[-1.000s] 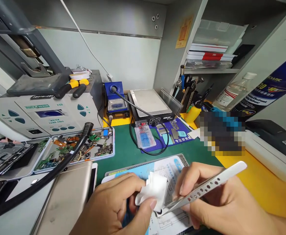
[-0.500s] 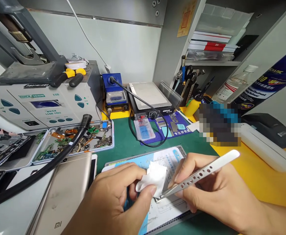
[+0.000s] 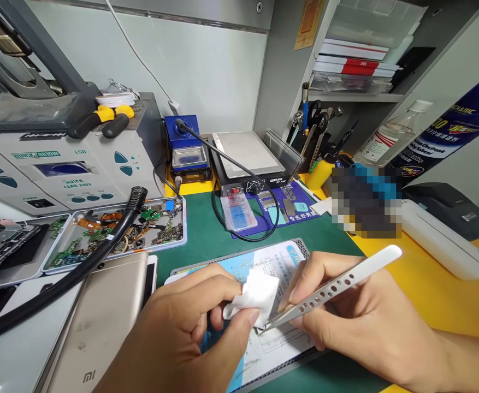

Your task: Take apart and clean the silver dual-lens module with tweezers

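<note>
Between the thumb and fingers of my left hand (image 3: 198, 316) is a folded white tissue (image 3: 259, 292). My right hand (image 3: 358, 311) is closed on a pair of silver tweezers (image 3: 329, 290) with a row of holes along the arms. The tweezer tips meet the tissue's lower edge, near my left thumb. A small dark piece shows at the tips, too small to make out. Both hands are above a printed blue and white mat (image 3: 264, 363) with diagrams on it.
To the left are a tray of circuit boards (image 3: 184, 243), a black hose (image 3: 79, 273), a gold phone back (image 3: 100, 333) and a grey rework station (image 3: 71, 180). Behind the mat stands a hot plate (image 3: 247, 155) with a looping black cable (image 3: 239, 164). A bottle (image 3: 390, 136) stands at the right.
The view has shifted slightly, so the background sits a little further left. Both hands keep their grips, and the tweezer tips stay at the tissue's lower edge.
</note>
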The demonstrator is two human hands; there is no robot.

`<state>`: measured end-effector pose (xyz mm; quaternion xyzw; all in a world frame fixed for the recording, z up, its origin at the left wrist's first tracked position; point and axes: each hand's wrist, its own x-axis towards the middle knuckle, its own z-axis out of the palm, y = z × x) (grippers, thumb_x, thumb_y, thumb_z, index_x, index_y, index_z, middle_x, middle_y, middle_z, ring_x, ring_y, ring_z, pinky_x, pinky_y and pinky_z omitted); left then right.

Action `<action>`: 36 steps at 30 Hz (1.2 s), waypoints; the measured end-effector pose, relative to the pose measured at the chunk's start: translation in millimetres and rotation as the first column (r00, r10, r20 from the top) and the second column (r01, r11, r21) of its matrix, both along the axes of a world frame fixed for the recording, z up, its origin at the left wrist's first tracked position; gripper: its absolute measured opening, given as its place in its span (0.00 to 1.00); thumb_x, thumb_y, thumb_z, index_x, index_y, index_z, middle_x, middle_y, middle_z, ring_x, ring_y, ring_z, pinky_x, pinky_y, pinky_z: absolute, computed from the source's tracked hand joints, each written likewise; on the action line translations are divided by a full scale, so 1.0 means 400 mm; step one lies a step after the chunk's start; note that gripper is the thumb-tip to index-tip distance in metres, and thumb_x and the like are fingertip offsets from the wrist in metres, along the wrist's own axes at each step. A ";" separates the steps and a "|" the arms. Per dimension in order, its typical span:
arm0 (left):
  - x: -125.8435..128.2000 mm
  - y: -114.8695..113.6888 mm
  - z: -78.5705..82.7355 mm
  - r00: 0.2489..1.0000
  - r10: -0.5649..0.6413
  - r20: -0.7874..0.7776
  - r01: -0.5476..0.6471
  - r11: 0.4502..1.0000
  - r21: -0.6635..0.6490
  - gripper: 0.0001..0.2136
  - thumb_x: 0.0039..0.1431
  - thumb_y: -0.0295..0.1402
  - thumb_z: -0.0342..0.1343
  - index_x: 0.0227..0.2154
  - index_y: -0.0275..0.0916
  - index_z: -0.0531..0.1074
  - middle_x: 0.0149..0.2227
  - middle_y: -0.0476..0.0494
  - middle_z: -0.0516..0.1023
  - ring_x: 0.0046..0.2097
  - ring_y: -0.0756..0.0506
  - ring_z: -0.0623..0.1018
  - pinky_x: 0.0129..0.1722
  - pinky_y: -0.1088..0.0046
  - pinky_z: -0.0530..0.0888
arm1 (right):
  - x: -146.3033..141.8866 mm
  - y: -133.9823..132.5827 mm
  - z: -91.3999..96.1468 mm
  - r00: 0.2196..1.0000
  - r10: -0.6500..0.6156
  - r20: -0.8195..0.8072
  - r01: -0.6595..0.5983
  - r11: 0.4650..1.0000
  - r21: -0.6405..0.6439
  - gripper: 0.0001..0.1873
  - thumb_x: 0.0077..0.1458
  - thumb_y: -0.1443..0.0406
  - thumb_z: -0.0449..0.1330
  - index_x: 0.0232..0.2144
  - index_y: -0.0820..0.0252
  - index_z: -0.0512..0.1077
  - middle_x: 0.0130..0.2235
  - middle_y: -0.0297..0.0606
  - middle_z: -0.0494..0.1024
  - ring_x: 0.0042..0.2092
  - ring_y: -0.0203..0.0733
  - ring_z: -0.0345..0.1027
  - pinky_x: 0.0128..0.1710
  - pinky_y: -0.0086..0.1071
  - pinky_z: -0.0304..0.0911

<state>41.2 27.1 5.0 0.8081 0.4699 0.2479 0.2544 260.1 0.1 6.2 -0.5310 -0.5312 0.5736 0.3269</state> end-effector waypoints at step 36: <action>0.001 0.001 0.003 0.999 0.035 0.035 -0.034 0.999 -0.033 0.07 0.54 0.30 0.55 0.21 0.44 0.72 0.20 0.57 0.66 0.17 0.53 0.61 0.20 0.76 0.60 | 0.006 -0.008 0.003 1.000 0.009 0.012 -0.010 1.000 0.012 0.06 0.56 0.62 0.64 0.29 0.56 0.72 0.23 0.31 0.67 0.22 0.35 0.56 0.19 0.29 0.51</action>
